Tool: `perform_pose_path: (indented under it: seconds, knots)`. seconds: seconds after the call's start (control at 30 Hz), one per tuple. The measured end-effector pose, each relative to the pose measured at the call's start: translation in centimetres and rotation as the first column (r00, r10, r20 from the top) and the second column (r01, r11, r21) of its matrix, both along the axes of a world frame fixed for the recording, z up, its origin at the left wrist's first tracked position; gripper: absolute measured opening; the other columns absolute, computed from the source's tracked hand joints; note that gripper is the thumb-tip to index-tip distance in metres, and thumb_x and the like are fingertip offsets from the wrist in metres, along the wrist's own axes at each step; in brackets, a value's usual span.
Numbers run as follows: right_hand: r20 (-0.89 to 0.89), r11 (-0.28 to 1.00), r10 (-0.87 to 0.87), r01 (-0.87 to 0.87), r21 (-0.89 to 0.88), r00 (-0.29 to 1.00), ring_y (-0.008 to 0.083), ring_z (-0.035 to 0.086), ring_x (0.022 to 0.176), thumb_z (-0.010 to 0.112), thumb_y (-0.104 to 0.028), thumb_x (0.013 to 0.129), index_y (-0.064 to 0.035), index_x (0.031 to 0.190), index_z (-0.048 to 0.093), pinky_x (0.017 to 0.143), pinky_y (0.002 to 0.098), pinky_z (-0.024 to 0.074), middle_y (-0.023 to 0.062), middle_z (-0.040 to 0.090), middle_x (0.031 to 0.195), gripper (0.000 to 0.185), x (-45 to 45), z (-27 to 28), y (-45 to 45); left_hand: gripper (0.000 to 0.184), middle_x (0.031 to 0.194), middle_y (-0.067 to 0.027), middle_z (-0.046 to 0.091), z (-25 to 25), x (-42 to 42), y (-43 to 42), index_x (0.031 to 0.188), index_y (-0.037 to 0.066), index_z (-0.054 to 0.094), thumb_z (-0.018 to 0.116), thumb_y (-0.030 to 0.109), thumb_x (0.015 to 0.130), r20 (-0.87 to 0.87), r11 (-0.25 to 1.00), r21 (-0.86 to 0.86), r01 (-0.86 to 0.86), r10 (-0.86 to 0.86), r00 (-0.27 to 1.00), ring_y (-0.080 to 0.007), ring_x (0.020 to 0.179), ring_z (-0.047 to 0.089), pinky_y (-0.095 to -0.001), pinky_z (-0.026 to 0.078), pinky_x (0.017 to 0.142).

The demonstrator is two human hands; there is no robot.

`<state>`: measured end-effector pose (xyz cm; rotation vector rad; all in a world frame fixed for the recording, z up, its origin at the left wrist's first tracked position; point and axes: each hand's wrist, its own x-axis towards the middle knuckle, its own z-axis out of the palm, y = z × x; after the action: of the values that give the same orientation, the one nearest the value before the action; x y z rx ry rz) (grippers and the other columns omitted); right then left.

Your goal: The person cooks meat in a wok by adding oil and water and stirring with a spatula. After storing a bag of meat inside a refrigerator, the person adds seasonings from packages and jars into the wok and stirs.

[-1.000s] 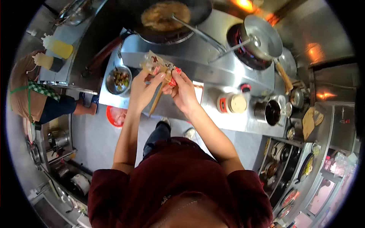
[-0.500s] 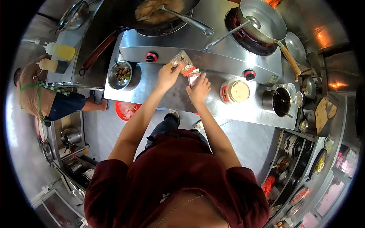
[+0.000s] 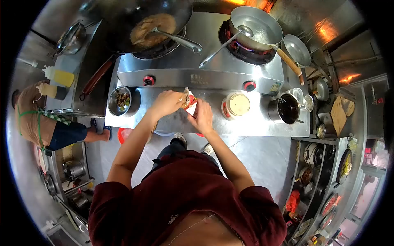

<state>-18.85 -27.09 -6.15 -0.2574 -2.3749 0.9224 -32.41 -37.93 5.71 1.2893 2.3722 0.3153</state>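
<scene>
Over the steel counter (image 3: 180, 123) I hold a small printed packet (image 3: 190, 105), red and white with a brownish, crumpled upper end. Its exact kind does not show. My left hand (image 3: 167, 103) is closed on the packet's left and upper side, the fingers partly hidden. My right hand (image 3: 202, 116) grips the lower right side, thumb and fingers around it. To the right of my hands stands a tub with a cream lid (image 3: 239, 105). A steel bowl of dark, chopped food (image 3: 122, 101) sits at the counter's left end.
Behind the counter, a wok (image 3: 180, 12) holds brown food and a ladle (image 3: 180, 40). A wooden-handled pan (image 3: 262, 28) with another ladle (image 3: 221, 49) sits over a lit burner. A pot of dark liquid (image 3: 287, 109) is at right. Another person (image 3: 37, 110) stands at left.
The view has shifted, so the stove appears lower and further left. My left hand has turned over the packet's upper end, and my hands are closer together.
</scene>
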Motion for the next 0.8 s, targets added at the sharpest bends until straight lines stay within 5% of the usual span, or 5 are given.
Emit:
perform_pose_path:
  seconds: [0.1,0.2,0.3,0.43,0.8]
  knots:
    - [-0.017,0.998,0.056,-0.056,-0.028,0.998,0.0347,0.046,0.089,0.068,-0.016,0.058,0.0036,0.118,0.035,0.077,0.0414,0.0374,0.0179,0.048,0.101,0.071,0.8,-0.6,-0.5,0.022,0.078,-0.0178,0.061,-2.4,0.0,-0.7,0.087,0.008,0.060,0.053,0.026,0.077,-0.090,0.997,0.045,0.062,-0.057,0.994,-0.0357,0.078,0.057,-0.0453,0.044,0.069]
    - [-0.060,0.995,0.063,-0.068,-0.077,0.996,0.0356,0.046,0.088,0.068,-0.016,0.058,0.0043,0.117,0.036,0.076,0.0418,0.0379,0.0187,0.048,0.098,0.070,1.7,-1.7,-1.7,0.024,0.080,-0.0174,0.061,-2.3,0.9,-0.4,0.087,0.007,0.059,0.051,0.028,0.080,0.139,0.992,-0.115,0.042,-0.026,0.990,-0.0351,0.078,0.058,-0.0435,0.044,0.070]
    - [-0.053,0.990,0.059,-0.065,-0.123,0.997,0.0362,0.046,0.087,0.068,-0.017,0.059,0.0045,0.117,0.036,0.076,0.0421,0.0380,0.0195,0.048,0.098,0.070,2.3,-2.5,-1.6,0.024,0.075,-0.0172,0.060,-3.1,3.7,-0.3,0.084,0.007,0.059,0.052,0.029,0.080,0.055,0.994,0.079,-0.080,0.076,0.996,-0.0343,0.072,0.058,-0.0404,0.044,0.065]
    - [-0.066,0.996,0.075,-0.079,-0.049,0.995,0.0360,0.046,0.087,0.068,-0.015,0.058,0.0044,0.119,0.034,0.076,0.0419,0.0376,0.0193,0.048,0.098,0.072,1.8,-0.6,-0.1,0.027,0.077,-0.0125,0.062,-5.1,4.8,-0.5,0.087,0.006,0.059,0.059,0.031,0.078,0.410,0.788,0.424,-0.446,0.272,0.870,-0.0290,0.074,0.059,-0.0340,0.045,0.068]
    - [0.012,0.969,0.221,-0.221,0.108,0.975,0.0323,0.045,0.091,0.069,-0.016,0.059,0.0026,0.119,0.033,0.077,0.0395,0.0353,0.0164,0.047,0.098,0.073,2.3,-2.3,-2.0,0.022,0.079,-0.0105,0.061,-4.6,4.9,-1.5,0.082,0.010,0.061,0.057,0.030,0.075,-0.111,0.997,-0.026,0.068,-0.070,0.991,-0.0307,0.078,0.058,-0.0415,0.044,0.065]
